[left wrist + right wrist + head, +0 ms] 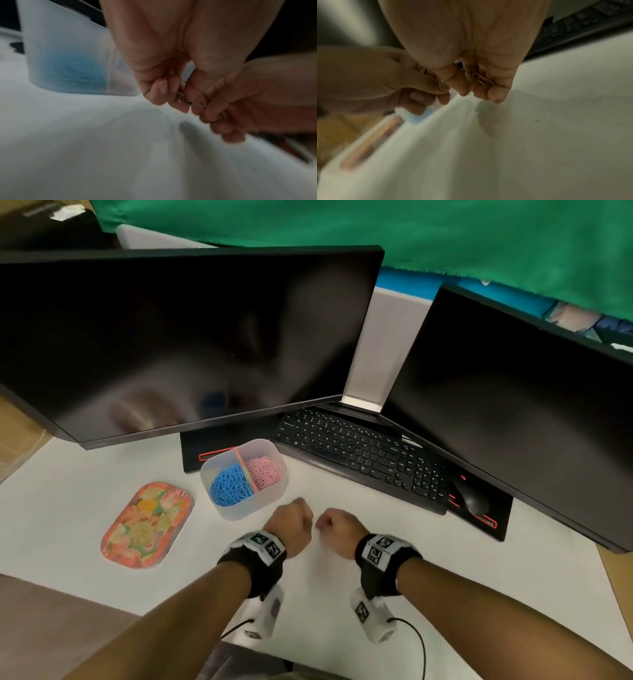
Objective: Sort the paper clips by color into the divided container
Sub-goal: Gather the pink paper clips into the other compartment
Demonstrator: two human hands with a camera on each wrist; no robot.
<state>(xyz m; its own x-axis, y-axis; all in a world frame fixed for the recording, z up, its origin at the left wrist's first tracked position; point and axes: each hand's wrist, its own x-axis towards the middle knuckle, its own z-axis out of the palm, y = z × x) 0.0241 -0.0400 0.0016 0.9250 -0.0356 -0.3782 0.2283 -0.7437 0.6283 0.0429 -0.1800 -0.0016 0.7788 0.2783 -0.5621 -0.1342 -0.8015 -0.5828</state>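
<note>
A translucent divided container stands on the white table, with blue paper clips in its left compartment and pink paper clips in its right one. Just in front of it my two hands meet, both with curled fingers. My left hand pinches a small paper clip; its colour is too blurred to tell. My right hand holds a pink paper clip in its curled fingers. The container is close on the left of my left hand.
A floral orange tray lies left of the container. Behind are two dark monitors, a black keyboard and a mouse. White table extends to the right of my hands.
</note>
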